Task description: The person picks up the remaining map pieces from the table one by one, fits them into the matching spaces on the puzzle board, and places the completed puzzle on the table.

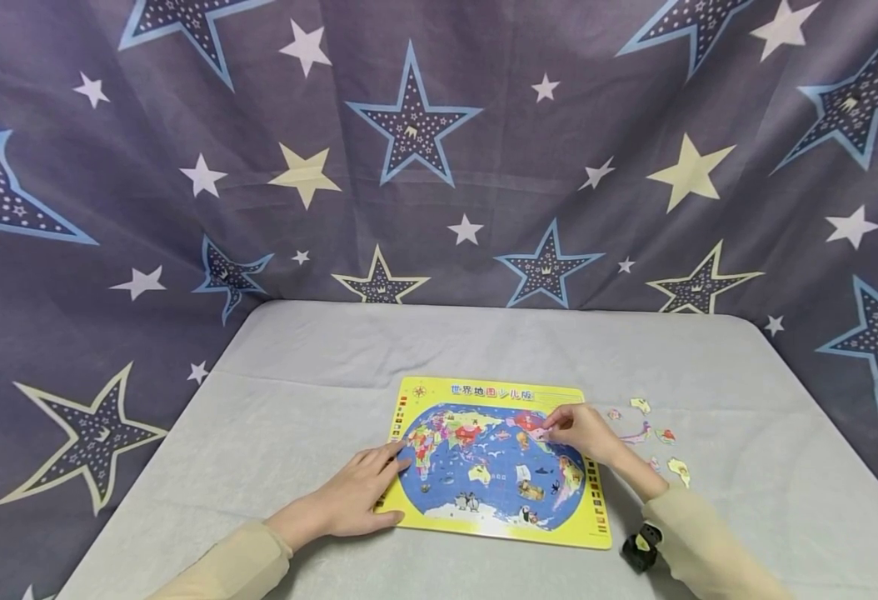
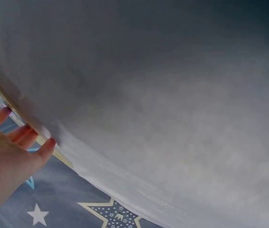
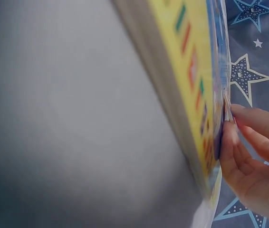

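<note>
A yellow-bordered world map puzzle board (image 1: pixel 559 537) lies flat on the table, its blue oval filled with coloured land shapes. My left hand (image 1: pixel 360 492) rests on the board's left edge, fingers extended; the left wrist view shows those fingers (image 2: pixel 45 151) along the rim. Over the map's upper right, my right hand (image 1: pixel 580 429) pinches a small puzzle piece (image 3: pixel 227 108) between thumb and fingers. That piece is mostly hidden by the fingertips, so its shape cannot be told. It is close to the board's surface, near the pink land area (image 1: pixel 526 422).
Several loose puzzle pieces lie right of the board, among them a yellow one (image 1: pixel 679 471), a purple one (image 1: pixel 637 435) and a pale one (image 1: pixel 640 405). A black device (image 1: pixel 640 547) sits at the right wrist. A star-patterned curtain (image 1: pixel 424 217) stands behind the grey-covered table (image 1: pixel 319 358).
</note>
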Tool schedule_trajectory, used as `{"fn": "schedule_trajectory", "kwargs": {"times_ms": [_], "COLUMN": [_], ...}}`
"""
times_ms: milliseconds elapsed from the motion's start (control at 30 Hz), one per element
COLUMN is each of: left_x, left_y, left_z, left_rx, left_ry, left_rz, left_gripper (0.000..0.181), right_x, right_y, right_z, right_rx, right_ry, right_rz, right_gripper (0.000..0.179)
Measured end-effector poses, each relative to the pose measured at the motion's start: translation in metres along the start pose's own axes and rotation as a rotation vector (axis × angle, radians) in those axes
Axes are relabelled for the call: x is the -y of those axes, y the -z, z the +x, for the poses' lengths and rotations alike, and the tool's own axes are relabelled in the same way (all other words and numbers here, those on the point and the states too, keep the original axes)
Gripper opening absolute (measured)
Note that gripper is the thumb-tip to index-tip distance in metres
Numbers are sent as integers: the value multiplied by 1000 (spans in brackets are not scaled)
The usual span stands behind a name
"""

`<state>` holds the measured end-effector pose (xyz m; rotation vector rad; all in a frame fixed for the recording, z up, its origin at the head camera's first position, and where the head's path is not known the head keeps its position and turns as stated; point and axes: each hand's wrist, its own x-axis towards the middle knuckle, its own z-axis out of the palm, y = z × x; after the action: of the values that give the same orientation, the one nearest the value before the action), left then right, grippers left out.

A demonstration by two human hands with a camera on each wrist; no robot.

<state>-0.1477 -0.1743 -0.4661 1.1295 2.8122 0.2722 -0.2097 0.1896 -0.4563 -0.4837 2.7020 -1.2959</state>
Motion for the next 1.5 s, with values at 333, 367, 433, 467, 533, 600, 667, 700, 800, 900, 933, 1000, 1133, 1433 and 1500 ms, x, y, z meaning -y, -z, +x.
{"fn": "schedule_trajectory", "kwargs": {"times_ms": [333,367,433,467,533,600,667,700,800,900,933,1000,1133,1433,1500], "left_x": [0,0,0,0,0,0,0,0,-1,-1,-1,-1,-1,-1,-2], "left_y": [0,0,0,0,0,0,-1,-1,-1,0,0,0,-1,-1,-1], "left_z": [0,1,1,1,1,0,0,0,0,0,0,0,0,1,1], "left_rx": [9,8,8,8,8,9,10,9,7,4,5,6,5,13,12], "left_ry": [11,10,9,9,8,11,13,13,14,14,15,17,18,25,27], "left_rz": [5,4,4,4,6,6,5,4,5,7,8,10,16,6,6], "left_gripper": [68,68,67,68,68,68,68,68,68,68,68,68,68,68,68], "right_x": [2,2,3,4,4,4,4,3,2,2,2,3,2,0,0], "right_y": [-3,-3,-4,-4,-4,-4,-5,-5,-6,-7,-7,-8,-9,-9,-9], "right_z": [1,1,0,0,0,0,0,1,2,2,2,2,3,5,4], "right_rx": [-14,-14,-16,-18,-18,-16,-13,-13,-14,-18,-17,-14,-14,-15,-10], "right_ry": [-12,-8,-11,-13,-17,-18,-19,-22,-32,-32,-31,-25,-28,-12,-1], "right_rz": [-30,-34,-35,-36,-42,-48,-55,-57,-63,-77,-82,-97,-105,-117,-118], "right_gripper": [3,3,3,3,3,3,3,3,3,3,3,4,4,4,4]}}
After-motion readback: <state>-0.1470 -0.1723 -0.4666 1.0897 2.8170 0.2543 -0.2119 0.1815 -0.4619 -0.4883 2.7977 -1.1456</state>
